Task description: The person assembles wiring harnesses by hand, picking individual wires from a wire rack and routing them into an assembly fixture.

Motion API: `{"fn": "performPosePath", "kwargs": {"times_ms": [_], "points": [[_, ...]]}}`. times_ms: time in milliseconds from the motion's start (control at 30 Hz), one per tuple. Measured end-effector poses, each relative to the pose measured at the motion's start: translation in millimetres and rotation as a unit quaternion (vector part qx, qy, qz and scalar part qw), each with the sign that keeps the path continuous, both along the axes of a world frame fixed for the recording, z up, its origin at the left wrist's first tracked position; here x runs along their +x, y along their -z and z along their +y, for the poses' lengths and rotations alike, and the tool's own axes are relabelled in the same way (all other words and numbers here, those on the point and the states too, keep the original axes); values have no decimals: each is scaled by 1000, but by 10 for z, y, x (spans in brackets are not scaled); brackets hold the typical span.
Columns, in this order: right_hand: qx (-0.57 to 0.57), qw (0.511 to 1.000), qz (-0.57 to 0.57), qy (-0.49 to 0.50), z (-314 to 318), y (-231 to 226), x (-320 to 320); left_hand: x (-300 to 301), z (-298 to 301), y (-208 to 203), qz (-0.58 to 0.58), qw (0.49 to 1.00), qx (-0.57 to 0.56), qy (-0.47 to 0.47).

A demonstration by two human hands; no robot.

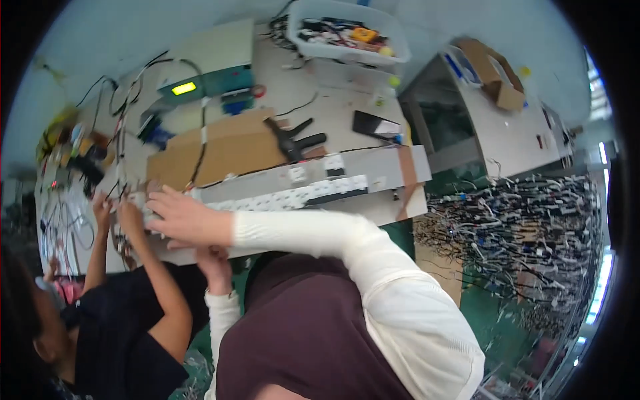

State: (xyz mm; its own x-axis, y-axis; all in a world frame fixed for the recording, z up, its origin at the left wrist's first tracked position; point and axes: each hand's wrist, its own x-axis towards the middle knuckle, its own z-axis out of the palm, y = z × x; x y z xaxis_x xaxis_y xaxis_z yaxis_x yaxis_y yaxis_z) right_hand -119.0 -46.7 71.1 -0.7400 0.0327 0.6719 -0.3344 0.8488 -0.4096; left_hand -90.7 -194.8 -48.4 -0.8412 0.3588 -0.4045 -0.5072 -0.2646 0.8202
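Observation:
My right hand (190,217) reaches across to the left at the front edge of the workbench. Its fingers are apart and slightly bent, and nothing shows clearly in them. Below it, partly covered by it, is my left hand (213,267), its fingers mostly hidden. Close to my right fingertips, a co-worker's hands (127,217) are on thin dark cables (120,190). A white strip with rows of small dark marks (260,202) lies along the bench edge, beside my right wrist, on a long grey rail (383,167).
Behind the rail are a cardboard sheet (233,137), a black spring clamp (293,140) and a box device with a lit yellow display (220,80). A clear bin (347,53) of parts stands farther back. Many cables hang at the right (520,233). The co-worker (127,333) sits close on my left.

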Motion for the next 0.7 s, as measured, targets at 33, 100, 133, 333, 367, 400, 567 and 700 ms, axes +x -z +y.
{"fn": "performPosePath", "kwargs": {"times_ms": [33,100,133,333,367,400,567,700], "points": [[-171,985,-20,-15,254,-131,336,-44,47,-211,30,998,6,48],[-21,988,70,135,1209,-135,1246,-108,-27,-406,42,993,36,100],[-80,966,-73,234,1639,10,1645,-64,-33,-496,41,995,32,87],[53,897,-340,278,2967,902,3453,132,221,-647,-193,957,211,47],[93,911,-239,324,3105,1098,3570,124,267,-634,-201,934,276,110],[64,911,-224,340,3166,1005,3555,117,240,-550,-216,908,320,160],[-413,898,37,149,2480,281,2330,219,113,-352,-179,928,219,243],[-795,586,-96,-125,1432,-338,1152,187,20,-522,-14,957,39,288]]}}
